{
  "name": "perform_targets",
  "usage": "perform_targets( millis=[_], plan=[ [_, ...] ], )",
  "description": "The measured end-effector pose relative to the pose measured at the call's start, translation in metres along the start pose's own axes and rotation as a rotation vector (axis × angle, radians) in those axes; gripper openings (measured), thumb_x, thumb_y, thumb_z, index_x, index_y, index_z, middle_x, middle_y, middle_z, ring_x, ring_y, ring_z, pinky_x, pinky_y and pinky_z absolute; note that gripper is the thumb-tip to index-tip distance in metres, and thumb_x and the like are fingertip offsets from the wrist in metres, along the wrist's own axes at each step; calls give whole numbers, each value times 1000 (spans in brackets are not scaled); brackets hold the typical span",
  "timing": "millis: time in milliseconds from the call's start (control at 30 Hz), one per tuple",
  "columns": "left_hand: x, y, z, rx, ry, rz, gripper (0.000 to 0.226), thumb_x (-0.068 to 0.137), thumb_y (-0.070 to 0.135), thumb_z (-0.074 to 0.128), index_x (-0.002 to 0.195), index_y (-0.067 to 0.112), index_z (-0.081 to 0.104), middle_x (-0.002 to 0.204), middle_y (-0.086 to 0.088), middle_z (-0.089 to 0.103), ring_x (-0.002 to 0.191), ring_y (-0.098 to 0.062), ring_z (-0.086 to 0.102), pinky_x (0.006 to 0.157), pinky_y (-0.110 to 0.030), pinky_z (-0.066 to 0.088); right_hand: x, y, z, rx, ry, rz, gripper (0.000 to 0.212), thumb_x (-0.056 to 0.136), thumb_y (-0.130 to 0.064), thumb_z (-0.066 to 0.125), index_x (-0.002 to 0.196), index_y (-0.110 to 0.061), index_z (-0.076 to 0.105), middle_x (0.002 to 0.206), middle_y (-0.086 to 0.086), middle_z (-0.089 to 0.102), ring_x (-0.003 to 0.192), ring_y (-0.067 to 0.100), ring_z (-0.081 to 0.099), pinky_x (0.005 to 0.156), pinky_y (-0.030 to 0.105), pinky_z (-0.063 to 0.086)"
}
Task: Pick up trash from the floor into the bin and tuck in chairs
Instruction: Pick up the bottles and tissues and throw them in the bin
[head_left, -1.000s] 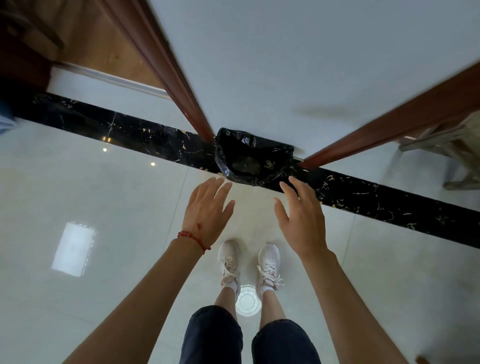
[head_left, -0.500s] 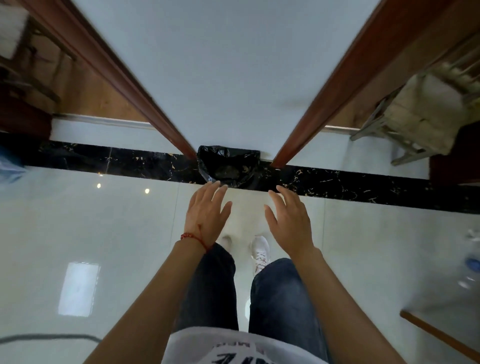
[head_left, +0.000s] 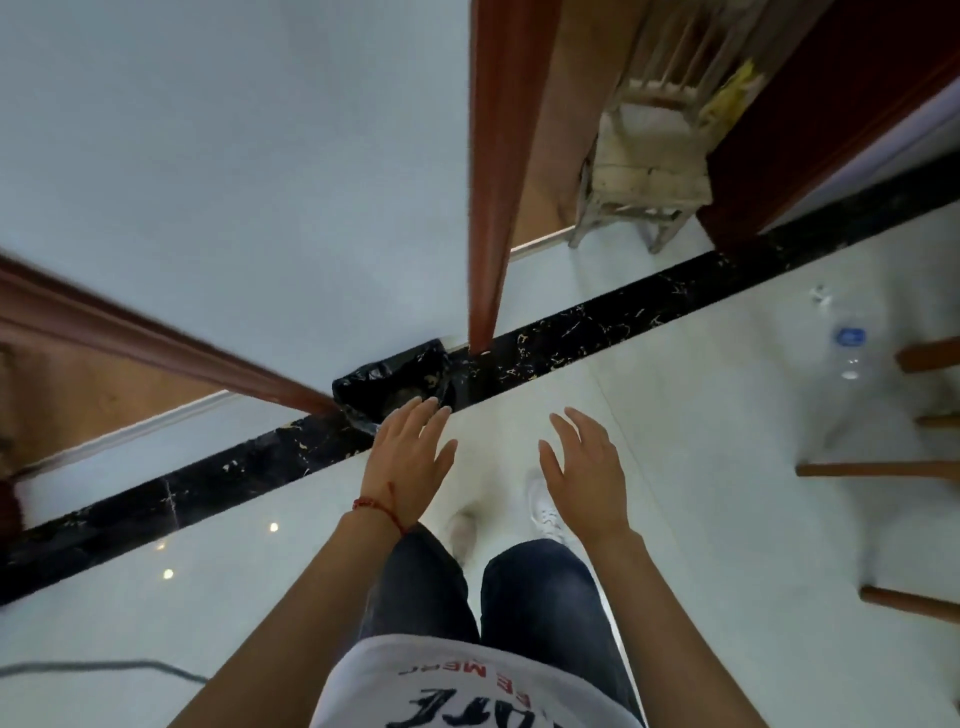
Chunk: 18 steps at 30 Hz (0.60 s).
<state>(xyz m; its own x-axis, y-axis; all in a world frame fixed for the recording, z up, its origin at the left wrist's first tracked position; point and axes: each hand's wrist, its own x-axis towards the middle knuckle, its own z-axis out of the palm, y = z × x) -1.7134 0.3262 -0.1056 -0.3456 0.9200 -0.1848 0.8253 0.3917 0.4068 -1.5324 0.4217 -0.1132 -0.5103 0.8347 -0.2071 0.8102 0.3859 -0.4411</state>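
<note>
From the head view, the bin sits on the floor by the wall, lined with a black bag. It stands at the foot of a red-brown post. The left hand floats just in front of the bin with fingers spread and holds nothing. The right hand is a little farther from the bin, also spread wide and holding nothing. A clear bottle with a blue label lies on the floor, far to the right of the bin, beside some brown chair legs. It looks like the trash to get next. It looks empty, so it should be light. The plastic is thin and may crush or slip, so grab it around the middle. A pale chair stands past the post, away from the bin.
</note>
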Motion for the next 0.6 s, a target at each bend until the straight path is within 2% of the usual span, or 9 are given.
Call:
perform_targets(
  millis=[133, 367, 600],
  plan=[
    [3, 16, 3, 35, -96, 127, 43, 92, 26, 47, 130, 6, 45, 137, -16, 47, 132, -32, 36, 111, -42, 23, -33, 12, -6, 38, 54, 148, 39, 94, -29, 45, 129, -11, 49, 140, 10, 44, 130, 24, 39, 103, 37, 34],
    [18, 86, 19, 67, -207, 365, 44, 94, 28, 42, 133, 9, 41, 142, -14, 42, 136, -28, 30, 113, -38, 17, -86, 61, -35, 114, 204, 428, 39, 93, -27, 47, 128, -10, 49, 139, 10, 45, 129, 24, 39, 103, 35, 32],
    [37, 188, 47, 90, -264, 578, 43, 94, 28, 44, 132, 7, 42, 140, -15, 44, 134, -30, 32, 112, -41, 22, -132, 132, -72, 143, 354, 645, 38, 92, -27, 49, 125, -9, 52, 137, 10, 47, 127, 24, 41, 102, 36, 35]
  ],
)
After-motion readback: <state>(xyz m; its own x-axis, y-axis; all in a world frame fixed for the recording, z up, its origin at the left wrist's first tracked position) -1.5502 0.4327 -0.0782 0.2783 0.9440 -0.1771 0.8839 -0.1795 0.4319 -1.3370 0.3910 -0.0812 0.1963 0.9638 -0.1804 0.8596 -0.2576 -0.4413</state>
